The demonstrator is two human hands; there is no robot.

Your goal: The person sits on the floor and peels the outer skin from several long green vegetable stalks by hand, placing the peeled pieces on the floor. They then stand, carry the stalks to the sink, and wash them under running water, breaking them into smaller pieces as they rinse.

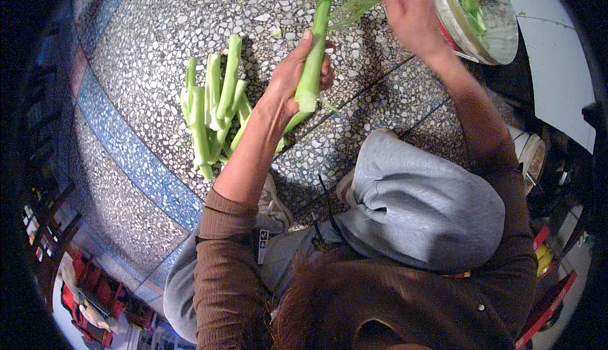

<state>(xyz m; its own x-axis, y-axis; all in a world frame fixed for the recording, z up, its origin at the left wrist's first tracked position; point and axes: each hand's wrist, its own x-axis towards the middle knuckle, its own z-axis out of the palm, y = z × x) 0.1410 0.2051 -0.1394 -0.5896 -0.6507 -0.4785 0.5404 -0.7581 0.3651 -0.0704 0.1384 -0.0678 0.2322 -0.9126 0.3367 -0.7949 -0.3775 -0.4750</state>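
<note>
My left hand [294, 72] grips a thick pale-green vegetable stem [313, 60], its cut end pointing toward me. The stem's upper end runs out of the top of the picture. Thin green leafy strands [356, 5] stretch from the stem to my right hand [411, 15], which is blurred by motion and looks closed on them, though its fingertips are partly hidden. On the terrazzo floor left of my left forearm lies a loose pile of bare green stems [221, 98]. Part of that pile passes behind the forearm.
A metal basin [508, 27] with greens [470, 8] inside stands at the upper right, close to my right wrist. Small green scraps [276, 32] dot the terrazzo floor [156, 31]. My bent knee [427, 207] in grey trousers rises below my hands. Red items [95, 283] are at lower left.
</note>
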